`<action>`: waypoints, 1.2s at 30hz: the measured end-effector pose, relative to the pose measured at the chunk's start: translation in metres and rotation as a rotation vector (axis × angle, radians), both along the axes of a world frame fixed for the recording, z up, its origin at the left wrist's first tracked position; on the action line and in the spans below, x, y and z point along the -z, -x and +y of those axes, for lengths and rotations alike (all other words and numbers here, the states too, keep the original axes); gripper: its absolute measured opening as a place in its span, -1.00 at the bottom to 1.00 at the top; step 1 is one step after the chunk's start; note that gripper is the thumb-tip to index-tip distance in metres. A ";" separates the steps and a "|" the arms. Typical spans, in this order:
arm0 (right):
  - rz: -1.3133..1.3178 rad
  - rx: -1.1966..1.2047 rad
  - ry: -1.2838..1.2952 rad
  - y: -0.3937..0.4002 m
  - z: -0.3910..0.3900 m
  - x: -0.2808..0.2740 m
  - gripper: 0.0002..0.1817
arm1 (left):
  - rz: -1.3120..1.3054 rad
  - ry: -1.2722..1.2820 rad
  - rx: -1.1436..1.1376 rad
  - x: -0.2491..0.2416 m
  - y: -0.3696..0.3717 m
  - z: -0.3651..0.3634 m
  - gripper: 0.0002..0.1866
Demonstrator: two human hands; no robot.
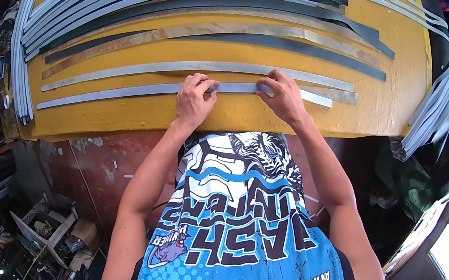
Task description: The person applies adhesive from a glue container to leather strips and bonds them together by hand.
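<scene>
A long, narrow, pale grey strip (233,88) lies along the near side of the yellow table (181,114). My left hand (194,98) has its fingers curled down onto the strip near its middle. To the right, my right hand (283,97) pinches the same strip with thumb and forefinger, close to its white right end (317,99). Just beyond both hands runs another whitish strip (201,66). Past that lie a mottled brown strip (225,27) and a dark grey strip (294,45). The fingertips partly cover the held strip.
Many grey strips (158,1) lie side by side across the table's far part. More hang over its left edge (19,58). A bundle of strips (434,110) droops from the right corner. A wooden crate (46,229) stands on the floor at lower left.
</scene>
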State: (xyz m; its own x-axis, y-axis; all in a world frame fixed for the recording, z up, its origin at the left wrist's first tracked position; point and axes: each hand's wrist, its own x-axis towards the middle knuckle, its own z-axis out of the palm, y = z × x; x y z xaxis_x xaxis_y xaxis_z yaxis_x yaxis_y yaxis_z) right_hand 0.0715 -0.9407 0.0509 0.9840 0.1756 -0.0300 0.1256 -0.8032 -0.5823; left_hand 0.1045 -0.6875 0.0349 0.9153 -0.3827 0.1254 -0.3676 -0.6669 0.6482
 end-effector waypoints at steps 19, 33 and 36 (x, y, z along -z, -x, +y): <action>-0.033 -0.015 -0.009 0.003 -0.004 0.005 -0.74 | -0.036 0.084 0.074 0.012 0.012 -0.064 -0.80; -0.019 0.006 -0.006 0.017 -0.071 -0.015 -0.78 | -0.018 0.033 0.118 0.008 0.012 -0.076 -0.77; -0.018 0.009 -0.002 0.017 -0.071 -0.010 -0.77 | 0.014 0.033 0.088 0.006 0.013 -0.077 -0.77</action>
